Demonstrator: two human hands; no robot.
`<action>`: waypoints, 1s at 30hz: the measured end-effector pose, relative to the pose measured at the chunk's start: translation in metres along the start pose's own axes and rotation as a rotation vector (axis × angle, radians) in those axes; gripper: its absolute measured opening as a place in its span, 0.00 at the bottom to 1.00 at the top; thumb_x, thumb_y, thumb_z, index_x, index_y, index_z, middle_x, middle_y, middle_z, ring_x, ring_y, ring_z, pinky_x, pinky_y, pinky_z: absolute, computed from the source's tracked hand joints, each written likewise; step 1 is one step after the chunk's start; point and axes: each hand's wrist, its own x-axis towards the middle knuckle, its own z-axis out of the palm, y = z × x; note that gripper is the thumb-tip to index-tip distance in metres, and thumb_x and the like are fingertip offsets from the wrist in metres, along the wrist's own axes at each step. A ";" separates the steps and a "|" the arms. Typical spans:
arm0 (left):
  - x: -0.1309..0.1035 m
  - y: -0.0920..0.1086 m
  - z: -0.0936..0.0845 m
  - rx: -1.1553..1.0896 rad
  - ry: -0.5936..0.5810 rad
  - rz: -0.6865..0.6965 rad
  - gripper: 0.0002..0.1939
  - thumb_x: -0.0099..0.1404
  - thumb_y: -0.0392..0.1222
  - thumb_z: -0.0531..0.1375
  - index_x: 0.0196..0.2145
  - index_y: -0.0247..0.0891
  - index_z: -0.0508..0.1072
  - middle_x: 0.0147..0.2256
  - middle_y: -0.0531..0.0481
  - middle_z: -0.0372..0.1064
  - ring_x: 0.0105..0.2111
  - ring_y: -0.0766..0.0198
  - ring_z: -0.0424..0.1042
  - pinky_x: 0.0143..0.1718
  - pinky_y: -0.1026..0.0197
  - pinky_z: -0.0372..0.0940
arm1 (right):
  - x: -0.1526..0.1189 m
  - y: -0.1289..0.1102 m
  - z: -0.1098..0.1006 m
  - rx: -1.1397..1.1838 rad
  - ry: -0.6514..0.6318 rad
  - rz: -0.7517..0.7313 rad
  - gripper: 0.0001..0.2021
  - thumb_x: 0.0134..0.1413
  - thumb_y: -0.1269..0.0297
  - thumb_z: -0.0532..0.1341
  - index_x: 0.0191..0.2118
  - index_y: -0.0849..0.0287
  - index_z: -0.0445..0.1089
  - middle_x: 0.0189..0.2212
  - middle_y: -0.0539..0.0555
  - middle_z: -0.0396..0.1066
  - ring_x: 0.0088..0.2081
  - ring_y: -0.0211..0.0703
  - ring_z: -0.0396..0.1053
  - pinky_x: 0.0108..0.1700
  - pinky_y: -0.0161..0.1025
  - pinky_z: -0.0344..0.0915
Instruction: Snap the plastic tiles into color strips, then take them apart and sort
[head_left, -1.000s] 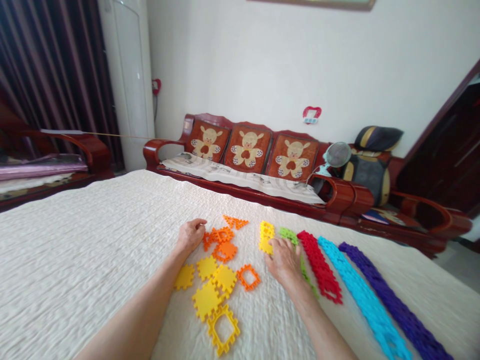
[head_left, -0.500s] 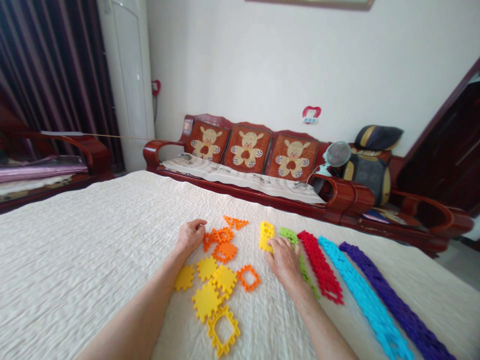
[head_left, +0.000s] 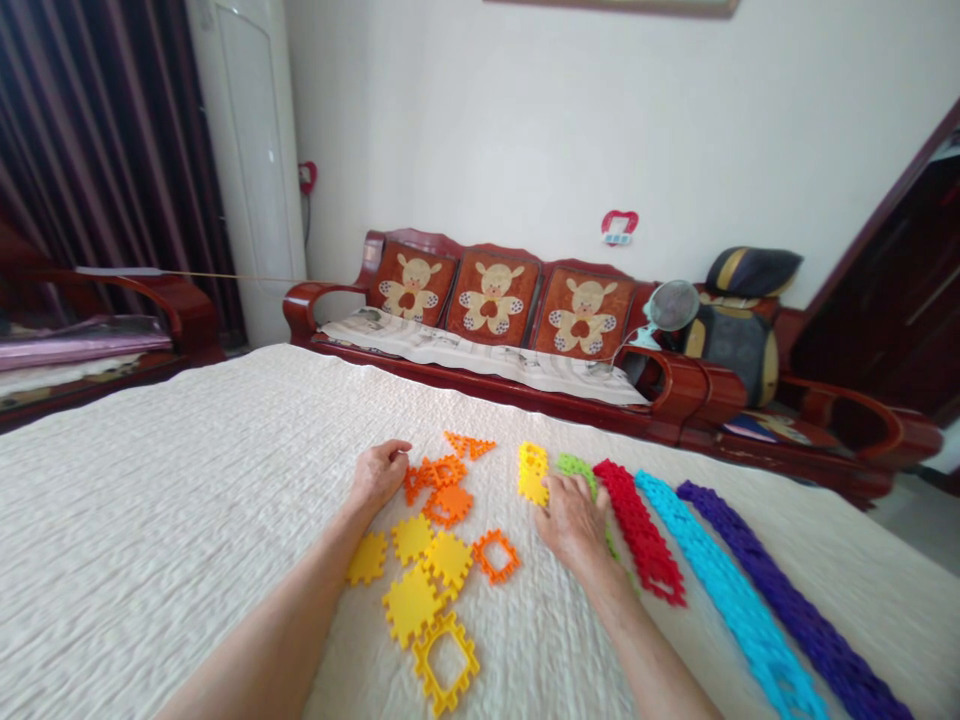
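Observation:
My left hand (head_left: pixel 381 474) rests on the bedspread with its fingers curled in, and nothing shows in it. Right beside it lie orange interlocking pieces (head_left: pixel 442 470), one a solid orange tile (head_left: pixel 450 505). My right hand (head_left: pixel 574 522) is low over the cloth with bent, slightly parted fingers. Its fingertips are at the right edge of a yellow tile (head_left: pixel 533 487), lined up with a yellow piece with openings (head_left: pixel 533 457). Under and behind this hand runs a green row (head_left: pixel 576 466), partly hidden. Toward me lie several yellow square tiles (head_left: pixel 414 603) and a yellow frame (head_left: pixel 447 664).
Rows of red (head_left: pixel 641 535), light blue (head_left: pixel 720 575) and purple pieces (head_left: pixel 787 595) lie to the right. An orange frame (head_left: pixel 496 556) is between my arms, an orange triangle (head_left: pixel 469 445) farther back. Beyond the bedspread (head_left: pixel 225 480) stands a wooden sofa (head_left: pixel 480 375).
My right hand has shifted slightly right, so more of the yellow tile shows. My left hand and the other pieces stay where they were; the camera view has moved a little.

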 end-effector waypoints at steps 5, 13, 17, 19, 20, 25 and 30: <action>0.000 0.001 -0.001 -0.021 0.000 -0.005 0.17 0.56 0.37 0.52 0.39 0.38 0.77 0.23 0.53 0.72 0.24 0.67 0.69 0.30 0.67 0.61 | 0.008 0.001 -0.001 0.032 -0.002 -0.043 0.19 0.49 0.66 0.58 0.49 0.57 0.65 0.50 0.58 0.68 0.53 0.55 0.56 0.54 0.56 0.43; 0.000 0.001 -0.001 -0.027 -0.002 -0.009 0.17 0.56 0.37 0.52 0.39 0.39 0.77 0.24 0.53 0.73 0.26 0.66 0.70 0.31 0.67 0.61 | 0.022 0.002 0.010 0.043 0.025 -0.044 0.18 0.49 0.65 0.58 0.48 0.57 0.66 0.49 0.58 0.68 0.54 0.55 0.55 0.54 0.57 0.42; 0.000 0.002 -0.001 -0.032 -0.007 -0.014 0.17 0.57 0.37 0.52 0.39 0.37 0.77 0.23 0.53 0.72 0.25 0.67 0.69 0.30 0.67 0.61 | 0.022 0.006 0.012 0.032 -0.016 -0.052 0.16 0.51 0.63 0.57 0.47 0.56 0.67 0.48 0.57 0.69 0.54 0.54 0.56 0.54 0.57 0.42; -0.001 0.003 -0.002 -0.033 -0.008 -0.016 0.17 0.57 0.36 0.51 0.39 0.37 0.77 0.22 0.53 0.71 0.24 0.67 0.68 0.29 0.67 0.60 | 0.023 0.007 0.010 0.024 -0.016 -0.050 0.17 0.50 0.62 0.57 0.48 0.56 0.66 0.51 0.57 0.67 0.54 0.54 0.56 0.54 0.57 0.43; -0.001 0.003 -0.002 -0.032 -0.004 -0.015 0.17 0.57 0.36 0.51 0.39 0.37 0.77 0.22 0.53 0.71 0.24 0.67 0.68 0.29 0.67 0.60 | 0.023 0.007 0.009 0.018 -0.016 -0.042 0.19 0.50 0.61 0.57 0.49 0.56 0.65 0.52 0.58 0.66 0.54 0.54 0.55 0.54 0.56 0.43; -0.002 0.005 -0.002 -0.039 0.012 -0.004 0.17 0.56 0.36 0.51 0.38 0.37 0.78 0.22 0.54 0.71 0.23 0.68 0.67 0.29 0.67 0.60 | 0.025 0.006 0.002 -0.012 -0.110 0.033 0.21 0.50 0.58 0.57 0.49 0.59 0.66 0.47 0.62 0.70 0.53 0.59 0.57 0.52 0.59 0.45; -0.001 0.003 -0.002 -0.033 -0.004 -0.007 0.18 0.56 0.37 0.51 0.39 0.37 0.77 0.20 0.54 0.69 0.22 0.67 0.66 0.27 0.66 0.58 | 0.025 0.004 -0.003 0.023 -0.110 0.014 0.21 0.49 0.61 0.57 0.50 0.60 0.65 0.48 0.63 0.69 0.53 0.58 0.57 0.53 0.58 0.44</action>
